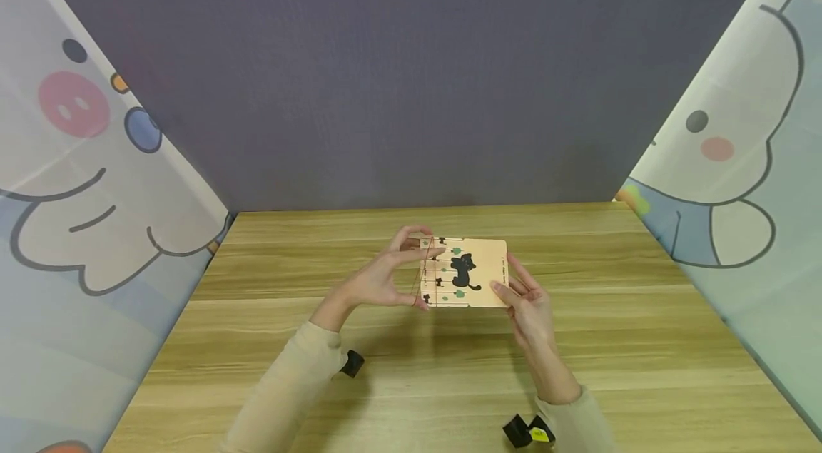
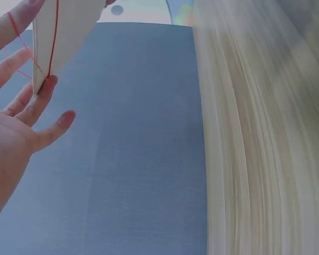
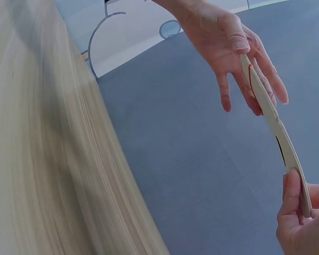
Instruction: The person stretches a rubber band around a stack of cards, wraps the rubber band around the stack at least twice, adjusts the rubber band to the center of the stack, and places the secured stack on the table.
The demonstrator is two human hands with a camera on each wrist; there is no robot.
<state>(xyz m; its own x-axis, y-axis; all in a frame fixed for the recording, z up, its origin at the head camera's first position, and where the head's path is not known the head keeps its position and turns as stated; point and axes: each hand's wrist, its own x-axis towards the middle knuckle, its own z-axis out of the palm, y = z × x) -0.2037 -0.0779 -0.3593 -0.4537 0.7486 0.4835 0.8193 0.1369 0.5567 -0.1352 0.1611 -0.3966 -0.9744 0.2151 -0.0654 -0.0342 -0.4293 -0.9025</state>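
A thin cream notebook [image 1: 486, 260], its cover printed with a black cat, smaller cats and green shapes, is held up above the table. At its right end my right hand [image 1: 530, 307] pinches it, thumb on the cover and fingers behind. Around the left end runs a thin red elastic cord [image 2: 55, 37]. My left hand [image 1: 382, 278] spans that end, holding the cord, with the thumb by the near edge and a finger across the cover. In the right wrist view the notebook [image 3: 266, 103] appears edge-on and slightly bent.
Below the hands lies a wood-grain table [image 1: 257, 339], with a dark grey panel [image 1: 411, 82] behind it. Cartoon-printed sheets [image 1: 83, 189] stand at both sides. Black devices [image 1: 516, 431] are by the wrists.
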